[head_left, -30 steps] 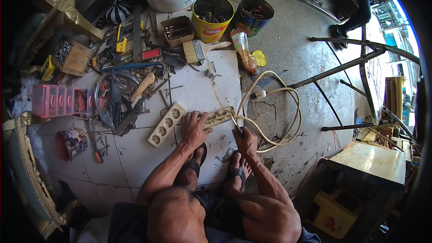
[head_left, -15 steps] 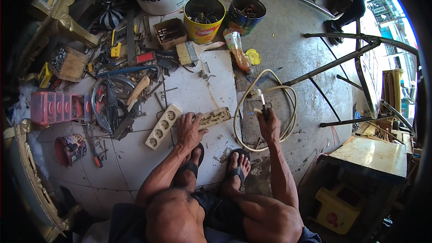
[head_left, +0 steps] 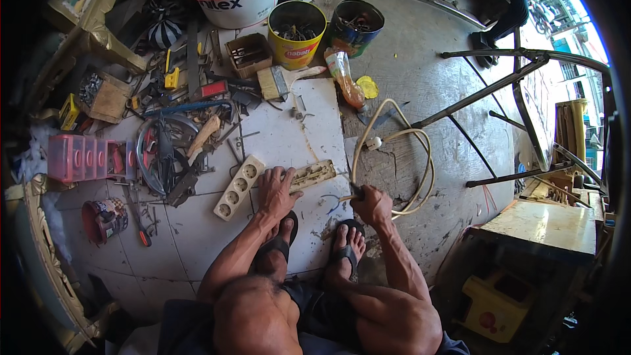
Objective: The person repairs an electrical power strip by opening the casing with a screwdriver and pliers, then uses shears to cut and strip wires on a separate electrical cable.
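My left hand (head_left: 276,194) grips the near end of an opened beige power-strip casing (head_left: 314,175) on the white tiles. Just left of it lies a four-socket power strip (head_left: 238,187). My right hand (head_left: 373,205), right of the casing, is closed on a dark-handled tool (head_left: 357,191) and the end of a beige cable (head_left: 430,167); loose coloured wires (head_left: 334,202) stick out leftward. The tool's tip is hard to make out. The cable loops over the concrete, with a white plug (head_left: 373,143) inside the loop.
Scattered tools (head_left: 184,125), pink drawers (head_left: 75,158) and a red cup (head_left: 104,219) lie left. Behind stand a paint bucket (head_left: 230,6), two tins (head_left: 296,33) and a brush (head_left: 276,84). A metal frame (head_left: 480,95), another person's leg (head_left: 496,33) and a low table (head_left: 532,223) are right.
My right hand left the casing, rose rightward with the tool upright, then came down and leftward with the cable end, its wires now showing. My left hand stayed on the casing.
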Demonstrator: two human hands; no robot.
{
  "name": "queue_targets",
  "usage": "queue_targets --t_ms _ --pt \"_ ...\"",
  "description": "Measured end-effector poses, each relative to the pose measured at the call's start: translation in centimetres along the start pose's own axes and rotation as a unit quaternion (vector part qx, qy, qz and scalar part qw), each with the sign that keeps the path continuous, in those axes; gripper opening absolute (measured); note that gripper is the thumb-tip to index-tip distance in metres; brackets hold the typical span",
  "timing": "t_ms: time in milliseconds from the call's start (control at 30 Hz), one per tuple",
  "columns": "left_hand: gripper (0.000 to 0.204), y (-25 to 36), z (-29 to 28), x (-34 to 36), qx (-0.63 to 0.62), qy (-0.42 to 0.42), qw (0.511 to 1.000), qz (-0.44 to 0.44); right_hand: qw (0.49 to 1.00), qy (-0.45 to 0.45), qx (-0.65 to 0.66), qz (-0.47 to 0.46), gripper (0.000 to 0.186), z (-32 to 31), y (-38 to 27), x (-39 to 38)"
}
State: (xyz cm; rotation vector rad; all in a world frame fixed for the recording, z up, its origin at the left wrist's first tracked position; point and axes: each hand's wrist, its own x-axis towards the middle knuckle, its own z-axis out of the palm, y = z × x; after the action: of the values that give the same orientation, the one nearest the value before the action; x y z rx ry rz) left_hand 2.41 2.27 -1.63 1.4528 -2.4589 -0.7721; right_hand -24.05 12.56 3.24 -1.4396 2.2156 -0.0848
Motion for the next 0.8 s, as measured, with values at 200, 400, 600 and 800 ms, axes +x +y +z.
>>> queue_targets --t_ms 200,400,600,800 --pt "0.064 0.4 -0.2 0.0 -0.016 -0.009 1.0 0.007 0.978 0.181 0.089 0.05 0.021 -13.3 -4.2 0.1" --pt "0.064 0.1 -1.0 -0.1 -0.003 -0.01 1.0 0.001 0.918 0.165 0.348 -0.095 0.036 -29.4 -13.7 -0.5" --pt "0.064 0.5 -0.1 -0.2 -0.015 -0.003 1.0 0.009 0.877 0.142 0.362 -0.282 0.035 -35.2 -26.4 0.3" --pt "0.064 -0.2 -0.4 -1.0 -0.02 -0.006 1.0 0.0 0.922 0.111 0.195 -0.315 0.036 -32.8 -36.6 4.8"
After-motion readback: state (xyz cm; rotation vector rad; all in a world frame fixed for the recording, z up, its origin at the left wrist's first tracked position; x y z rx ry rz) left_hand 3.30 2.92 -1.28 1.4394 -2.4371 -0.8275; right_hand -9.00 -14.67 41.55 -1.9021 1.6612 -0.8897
